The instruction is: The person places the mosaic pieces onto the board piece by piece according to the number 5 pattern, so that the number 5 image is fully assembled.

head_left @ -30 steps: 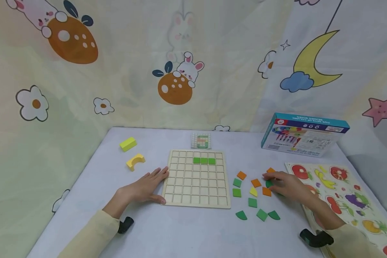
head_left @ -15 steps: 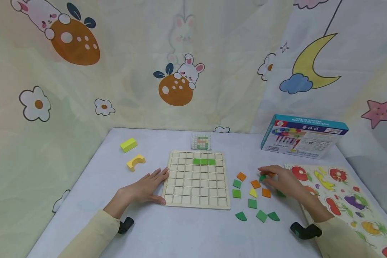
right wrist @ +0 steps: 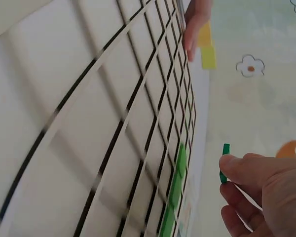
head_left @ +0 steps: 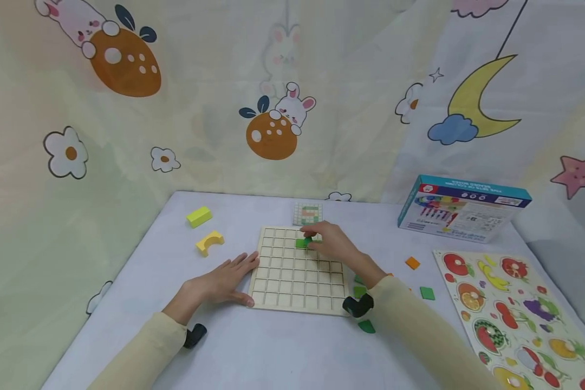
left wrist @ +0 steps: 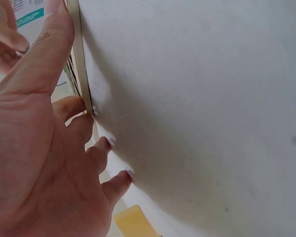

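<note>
A wooden grid board point(head_left: 297, 279) lies mid-table with a short row of green tiles point(head_left: 301, 244) in its second row. My right hand point(head_left: 313, 237) hovers over that row and pinches a small green tile point(right wrist: 225, 163) between thumb and fingers, just above the board point(right wrist: 103, 123). The placed green tiles point(right wrist: 176, 190) lie right below it. My left hand point(head_left: 236, 273) rests flat on the table, fingers straight against the board's left edge point(left wrist: 80, 59). A small pattern card point(head_left: 308, 213) lies behind the board.
Loose tiles lie right of the board: orange point(head_left: 412, 263), green point(head_left: 427, 293), green point(head_left: 366, 326). A fruit puzzle point(head_left: 512, 309) sits at the right edge and a blue box point(head_left: 463, 207) behind it. Two yellow blocks point(head_left: 199, 216) point(head_left: 209, 242) lie at the left.
My right hand lifted a green tile from the loose pile and carried it left to the board's upper rows. The left hand stayed at the board's edge.
</note>
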The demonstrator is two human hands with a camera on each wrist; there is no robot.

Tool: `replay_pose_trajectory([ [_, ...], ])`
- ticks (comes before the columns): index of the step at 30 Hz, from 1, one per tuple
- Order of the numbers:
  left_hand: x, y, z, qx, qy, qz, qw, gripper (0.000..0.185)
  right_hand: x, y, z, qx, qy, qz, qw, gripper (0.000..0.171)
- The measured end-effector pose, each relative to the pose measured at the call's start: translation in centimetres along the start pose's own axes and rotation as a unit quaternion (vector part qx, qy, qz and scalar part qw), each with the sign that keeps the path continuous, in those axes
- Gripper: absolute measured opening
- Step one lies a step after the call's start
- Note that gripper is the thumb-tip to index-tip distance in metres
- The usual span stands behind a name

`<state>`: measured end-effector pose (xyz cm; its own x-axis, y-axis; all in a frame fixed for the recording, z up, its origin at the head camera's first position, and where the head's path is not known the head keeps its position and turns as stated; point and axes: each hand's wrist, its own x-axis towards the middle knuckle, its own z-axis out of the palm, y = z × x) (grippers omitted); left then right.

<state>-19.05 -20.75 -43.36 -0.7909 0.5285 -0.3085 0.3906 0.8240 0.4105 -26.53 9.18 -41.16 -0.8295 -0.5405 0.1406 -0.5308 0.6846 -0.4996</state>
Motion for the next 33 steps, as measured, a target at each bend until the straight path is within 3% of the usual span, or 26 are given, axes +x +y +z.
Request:
replay_pose_trajectory([
  [10, 0.2, 0.3, -0.3, -0.003, 0.002, -0.001, 1.0, 0.102, 3.8, -2.0, 4.2, 0.017, -0.004, 0.048, 0.999, 0.039],
  [15, 0.3, 0.3, -0.1, 0.001, 0.001, -0.005, 1.0, 0.101, 4.0, -1.8, 5.1, 0.015, 0.0, 0.068, 0.998, 0.039],
  [22, 0.3, 0.2, 0.1, 0.005, 0.0, -0.009, 1.0, 0.101, 3.9, -1.4, 5.7, 0.051, 0.01, 0.079, 0.996, 0.039],
  [33, 0.3, 0.2, 0.2, 0.008, 0.003, -0.007, 0.9999, 0.101, 3.5, -1.5, 6.0, 0.03, 0.037, 0.085, 0.995, 0.037],
])
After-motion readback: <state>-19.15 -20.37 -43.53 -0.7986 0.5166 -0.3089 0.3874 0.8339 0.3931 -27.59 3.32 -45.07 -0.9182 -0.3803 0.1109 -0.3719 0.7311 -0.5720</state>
